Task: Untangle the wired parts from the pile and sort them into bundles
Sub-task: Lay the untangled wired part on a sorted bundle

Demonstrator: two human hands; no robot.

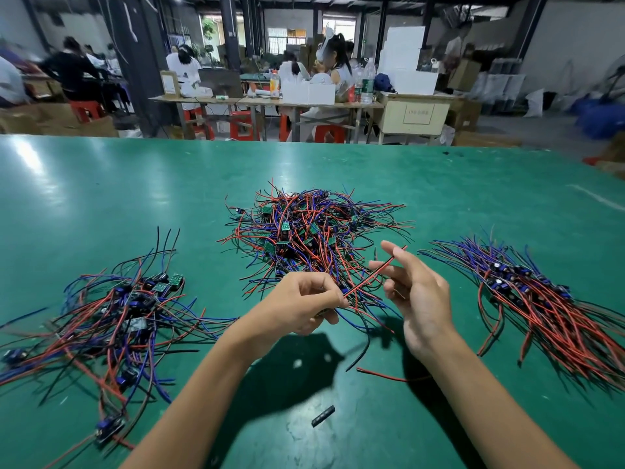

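Observation:
A tangled pile (314,231) of small green circuit boards with red, blue and black wires lies in the middle of the green table (135,198). My left hand (304,306) grips one wired part just in front of the pile, fingers curled round it. Its red and black wire pair (378,269) runs up to the right across the fingers of my right hand (416,292), which is held with straight, spread fingers. A loose bundle (118,313) of parts lies at the left. A neater bundle (541,306) with wires aligned lies at the right.
A single red wire (389,376) and a small black piece (323,416) lie on the table near me. Beyond the table's far edge, people sit at workbenches (270,101) with boxes, bottles and red stools.

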